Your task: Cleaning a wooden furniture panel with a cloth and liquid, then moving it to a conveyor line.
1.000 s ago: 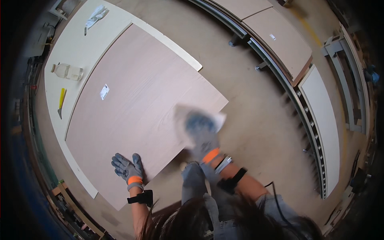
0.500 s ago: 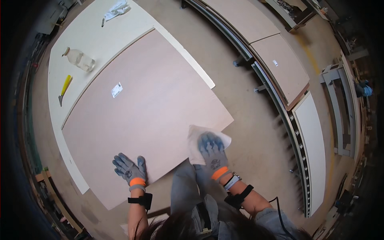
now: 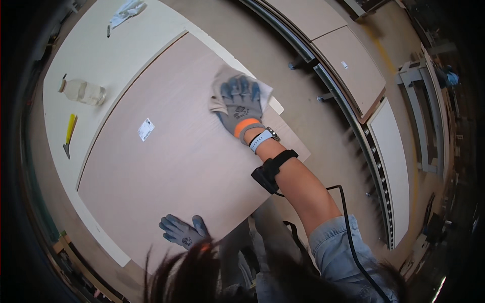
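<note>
A large pinkish-beige wood panel [image 3: 172,166] lies flat on a white board in front of me. My right hand [image 3: 240,101], in a grey and blue glove, presses a pale cloth [image 3: 218,97] onto the panel near its far right edge. The fingers are stretched over the cloth, which sticks out on both sides of them. Resting on the panel's near edge, my left hand [image 3: 184,232] is flat with its gloved fingers spread and nothing in it. Hair partly covers its wrist. A white label [image 3: 146,129] is on the panel left of its middle.
On the white board [image 3: 63,166] left of the panel are a clear bottle [image 3: 85,92], a yellow-handled scraper [image 3: 69,135], a crumpled white cloth [image 3: 126,12] and a small dark pen-like item [image 3: 108,31]. A roller conveyor [image 3: 348,126] carrying panels curves along the right. A black cable hangs from my right arm.
My right hand has slid the cloth away from me, from the panel's near right edge to its far right side. My left hand stays on the near edge, lower in view.
</note>
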Demonstrator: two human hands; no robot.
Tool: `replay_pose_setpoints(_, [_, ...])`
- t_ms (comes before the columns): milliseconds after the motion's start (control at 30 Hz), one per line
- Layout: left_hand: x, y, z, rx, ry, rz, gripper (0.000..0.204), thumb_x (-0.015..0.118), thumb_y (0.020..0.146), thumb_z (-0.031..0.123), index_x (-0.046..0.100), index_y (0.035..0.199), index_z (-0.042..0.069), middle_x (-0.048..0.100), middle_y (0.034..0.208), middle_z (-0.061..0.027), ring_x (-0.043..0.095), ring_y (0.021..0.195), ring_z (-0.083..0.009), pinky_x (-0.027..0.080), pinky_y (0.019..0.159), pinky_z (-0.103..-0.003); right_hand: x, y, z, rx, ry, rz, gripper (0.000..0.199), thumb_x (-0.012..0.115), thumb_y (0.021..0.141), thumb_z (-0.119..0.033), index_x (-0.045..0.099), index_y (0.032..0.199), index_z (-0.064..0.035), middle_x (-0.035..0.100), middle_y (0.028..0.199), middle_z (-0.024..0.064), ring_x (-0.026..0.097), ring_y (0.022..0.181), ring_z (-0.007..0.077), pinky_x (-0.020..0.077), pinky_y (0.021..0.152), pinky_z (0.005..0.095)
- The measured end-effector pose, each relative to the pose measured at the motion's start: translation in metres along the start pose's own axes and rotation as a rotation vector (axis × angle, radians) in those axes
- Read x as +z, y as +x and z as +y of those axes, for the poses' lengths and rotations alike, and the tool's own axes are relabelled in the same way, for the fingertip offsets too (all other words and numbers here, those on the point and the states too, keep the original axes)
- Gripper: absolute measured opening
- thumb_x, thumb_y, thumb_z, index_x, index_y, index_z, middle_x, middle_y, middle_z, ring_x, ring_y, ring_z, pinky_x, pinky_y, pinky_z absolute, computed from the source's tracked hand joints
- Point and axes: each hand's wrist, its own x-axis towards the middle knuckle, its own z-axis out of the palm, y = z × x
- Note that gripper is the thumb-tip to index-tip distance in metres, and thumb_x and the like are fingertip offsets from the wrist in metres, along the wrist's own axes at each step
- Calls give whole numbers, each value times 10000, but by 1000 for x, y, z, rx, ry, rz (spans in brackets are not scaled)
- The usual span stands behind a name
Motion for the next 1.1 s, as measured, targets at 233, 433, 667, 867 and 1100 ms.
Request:
replay_pose_setpoints(233, [-4,2,-7,-3,8,-137,832,457,883,472,141,1427,-71,106,1502,-265,42,1403,-413,53,1121,-533,-23,-60,27,-693,-31,-325,636,417,873,-514,355,1386,-143,300,1457,158,253,1353,359,113,1130,503])
replay_pose_setpoints(433, [-22,14,0,-38,-32,-137,817,442,878,480,173,1421,-67,153,1486,-276,98,1393,-423,101,1103,-549,-36,2,36,-526,-86,-369,704,410,879,-525,268,1440,-126,252,1486,168,203,1384,364,113,1128,508])
replay_pose_setpoints(667, [-19,54,16,-268,-110,-52,745,480,899,460,261,1402,-44,231,1468,-254,204,1376,-379,144,1101,-507,8,126,-4,-524,13,-14,703,494,847,-483,347,1380,-50,315,1445,185,292,1328,374,144,1121,491])
replay_pose_setpoints(867, [-1,74,3,-539,-104,-26,739,445,919,454,227,1413,-50,208,1478,-249,169,1389,-364,123,1113,-495,-26,4,28,-1301,257,-508,728,721,655,-400,464,1278,-121,417,1350,162,352,1288,341,227,1100,494])
replay_pose_setpoints(1100, [2,76,17,-568,-97,7,731,482,885,359,210,1406,-76,195,1469,-279,143,1383,-409,95,1107,-537,10,142,-20,-563,-174,-140,725,478,859,-488,343,1377,1,290,1451,226,235,1357,389,94,1120,516])
